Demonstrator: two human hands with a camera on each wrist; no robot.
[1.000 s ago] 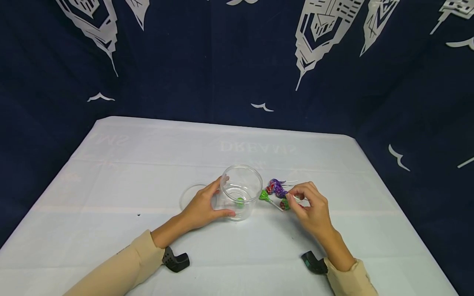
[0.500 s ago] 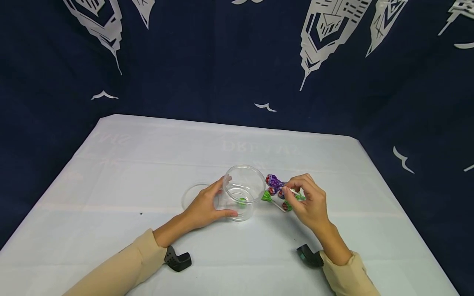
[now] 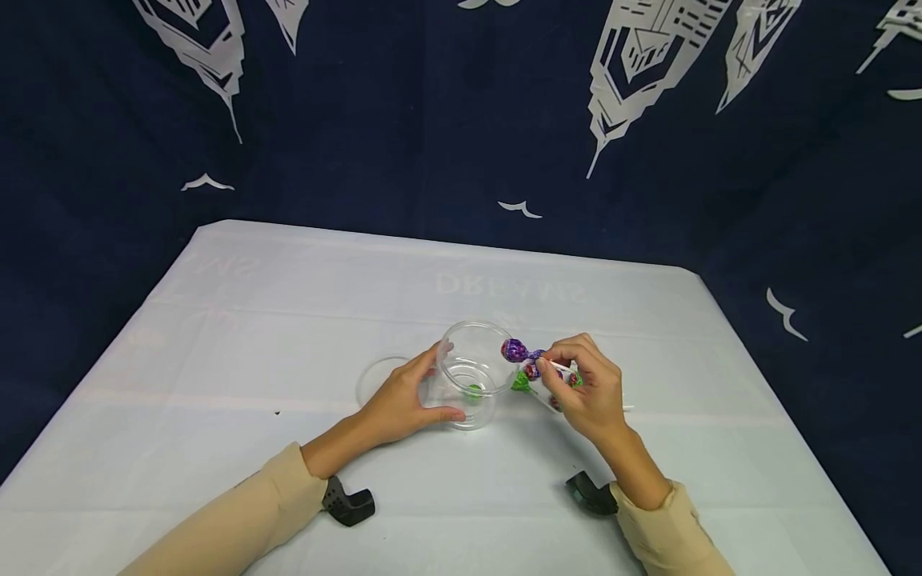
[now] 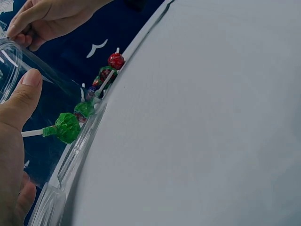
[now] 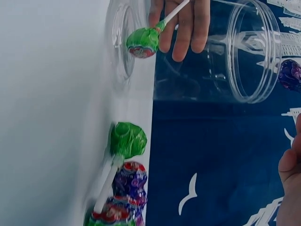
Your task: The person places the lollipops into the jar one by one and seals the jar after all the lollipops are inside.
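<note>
Your counter (image 3: 432, 512) is spread with a white cloth, crossed by faint creases and by pale lettering near its far edge. Behind it hangs a navy cloth backdrop (image 3: 403, 120) printed with white building shapes (image 3: 641, 56), their spires pointing down, and small white bird shapes (image 3: 519, 210). A tiny dark speck (image 3: 277, 413) lies on the white cloth to the left.

Just beside the jar, partly behind your left hand (image 3: 406, 404), is a clear, round, lid-like plastic piece (image 3: 362, 380). That hand is spread round the clear plastic cylindrical jar (image 3: 486, 410), thumb at the near side; the jar stands upright on the counter with a green-wrapped lollipop (image 5: 143, 42) inside.

Your right hand (image 3: 587, 384) pinches the white stick of a purple-wrapped lollipop (image 3: 515, 350), whose head is just outside the jar's mouth. Beneath and behind your right hand, a small heap of red, purple and green lollipops (image 5: 130, 179) lies on the white cloth, near the jar; the hand covers part of it in the head view, so you cannot count them there. Beige sleeves (image 3: 238, 512) and black wrist devices (image 3: 349, 502) rest near the counter's front.
</note>
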